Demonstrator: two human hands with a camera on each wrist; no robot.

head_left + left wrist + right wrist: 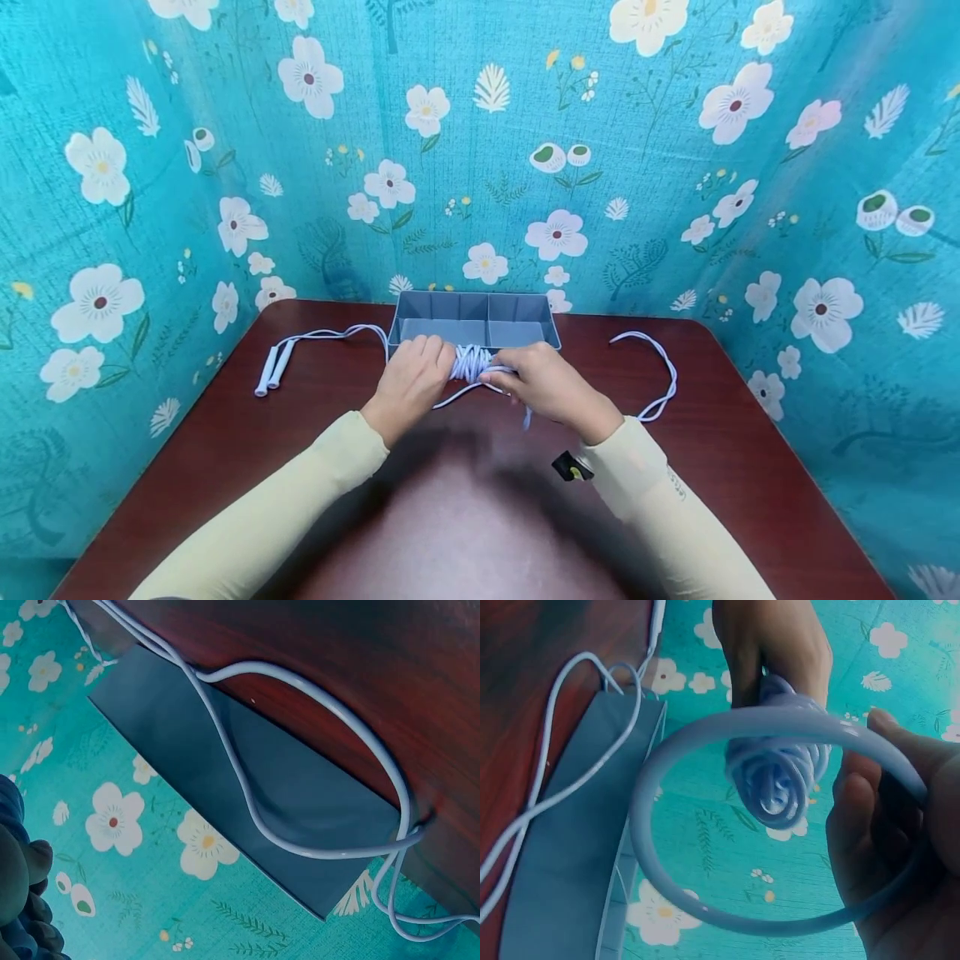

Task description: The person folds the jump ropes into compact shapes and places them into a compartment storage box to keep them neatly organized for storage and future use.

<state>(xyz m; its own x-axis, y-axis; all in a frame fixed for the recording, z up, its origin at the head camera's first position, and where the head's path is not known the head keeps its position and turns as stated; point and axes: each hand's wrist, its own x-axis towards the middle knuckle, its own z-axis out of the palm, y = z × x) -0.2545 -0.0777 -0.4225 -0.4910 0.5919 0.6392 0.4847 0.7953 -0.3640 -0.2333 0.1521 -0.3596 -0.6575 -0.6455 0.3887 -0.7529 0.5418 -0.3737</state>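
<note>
A pale lilac jump rope is wound into a thick coiled bundle (472, 363) between my two hands. My left hand (417, 372) grips one end of the bundle; the right wrist view shows its coils (774, 776) sticking out below that hand. Close at the other end, my right hand (546, 379) holds a strand of the rope, fingers curled round it. A big rope loop (742, 930) swings out from the right hand (877, 802) in the right wrist view. Two slim handles (276, 367) of the rope lie at the left of the table, joined by a loose strand (330, 333).
Right behind the bundle stands a grey divided tray (517, 332); rope strands cross in front of its wall (180, 750) in the left wrist view. A loose rope length (670, 375) lies on the dark red table (720, 467) at right. Flowered turquoise cloth (487, 225) surrounds the table.
</note>
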